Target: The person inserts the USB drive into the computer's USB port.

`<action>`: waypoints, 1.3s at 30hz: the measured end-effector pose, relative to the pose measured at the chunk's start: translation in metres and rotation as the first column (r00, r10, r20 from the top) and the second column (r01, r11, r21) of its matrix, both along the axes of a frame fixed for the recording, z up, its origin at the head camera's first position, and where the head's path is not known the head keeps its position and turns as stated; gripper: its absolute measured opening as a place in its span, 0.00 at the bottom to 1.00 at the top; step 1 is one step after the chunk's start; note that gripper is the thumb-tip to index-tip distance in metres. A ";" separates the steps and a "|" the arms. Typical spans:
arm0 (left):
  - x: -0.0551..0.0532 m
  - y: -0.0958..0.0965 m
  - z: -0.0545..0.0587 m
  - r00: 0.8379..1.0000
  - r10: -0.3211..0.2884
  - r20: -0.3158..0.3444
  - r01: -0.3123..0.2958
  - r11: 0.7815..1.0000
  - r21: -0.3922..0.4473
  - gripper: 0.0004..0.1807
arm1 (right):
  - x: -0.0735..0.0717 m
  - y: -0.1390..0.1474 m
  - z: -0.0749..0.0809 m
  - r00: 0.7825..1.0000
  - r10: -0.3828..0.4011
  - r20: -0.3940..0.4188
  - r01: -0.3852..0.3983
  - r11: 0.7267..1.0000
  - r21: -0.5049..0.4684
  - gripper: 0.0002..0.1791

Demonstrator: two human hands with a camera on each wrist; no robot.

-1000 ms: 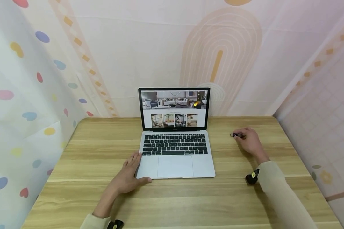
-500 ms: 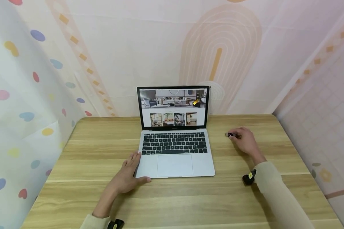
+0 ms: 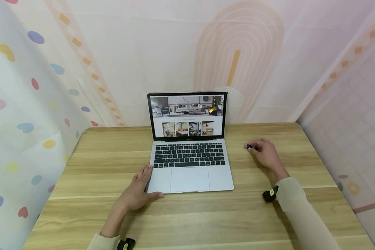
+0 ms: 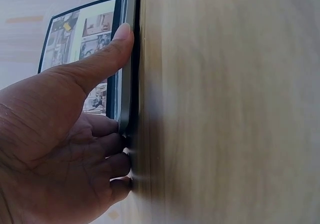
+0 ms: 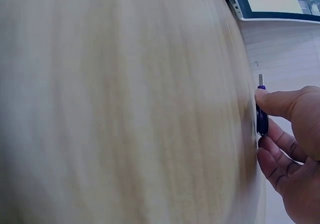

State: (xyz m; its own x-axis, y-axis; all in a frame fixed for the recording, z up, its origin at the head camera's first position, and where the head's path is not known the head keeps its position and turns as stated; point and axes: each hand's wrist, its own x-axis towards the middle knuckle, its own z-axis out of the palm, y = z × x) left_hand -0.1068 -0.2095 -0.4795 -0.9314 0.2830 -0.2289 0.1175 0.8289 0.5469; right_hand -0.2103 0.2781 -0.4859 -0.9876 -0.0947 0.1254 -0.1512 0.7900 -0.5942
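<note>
The right hand pinches a small dark USB stick between thumb and fingers; the grip is closed down to the thickness of the stick, and the metal plug projects past the thumb. The stick is to the right of the laptop, apart from it, roughly level with the upper rows of the keyboard, with its plug end directed toward the laptop's right side. Whether the stick or the right hand touches the table cannot be told. The left hand has hold of nothing separate; it is spread around the laptop's near left corner, fingers extended along the left side and thumb along the front edge, with contact at the corner confirmed in the left wrist view. The laptop sits on the wood-grain table with its screen raised and lit, showing a page with a wide furnished-room picture above and a row of four smaller pictures below; the lettering is too small to read. The trackpad lies between keyboard and front edge. Each wrist carries a black device, the right one beside a light sleeve. A patterned cloth hangs behind the table.
</note>
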 end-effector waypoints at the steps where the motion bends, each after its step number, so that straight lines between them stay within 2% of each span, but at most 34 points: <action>1: 0.000 0.000 0.000 1.000 0.000 0.000 0.000 1.000 0.002 0.65 | 0.000 -0.001 0.000 1.000 0.003 -0.003 -0.003 1.000 0.000 0.13; 6: 0.000 0.001 0.002 1.000 -0.002 -0.002 0.002 1.000 0.003 0.64 | 0.000 -0.004 -0.002 1.000 0.013 -0.017 -0.013 1.000 -0.006 0.13; 17: -0.001 -0.001 0.000 1.000 -0.006 -0.010 0.006 1.000 0.006 0.64 | 0.002 -0.018 0.000 0.999 0.039 0.009 -0.039 0.998 -0.053 0.13; 25: -0.001 0.000 0.000 1.000 -0.008 -0.007 0.008 1.000 0.011 0.65 | 0.000 -0.030 -0.002 0.999 0.031 0.022 -0.030 0.999 -0.045 0.12; 39: -0.001 0.000 -0.001 1.000 -0.001 -0.002 0.001 1.000 -0.008 0.65 | -0.003 -0.048 -0.002 0.997 0.069 0.017 -0.068 0.996 -0.055 0.12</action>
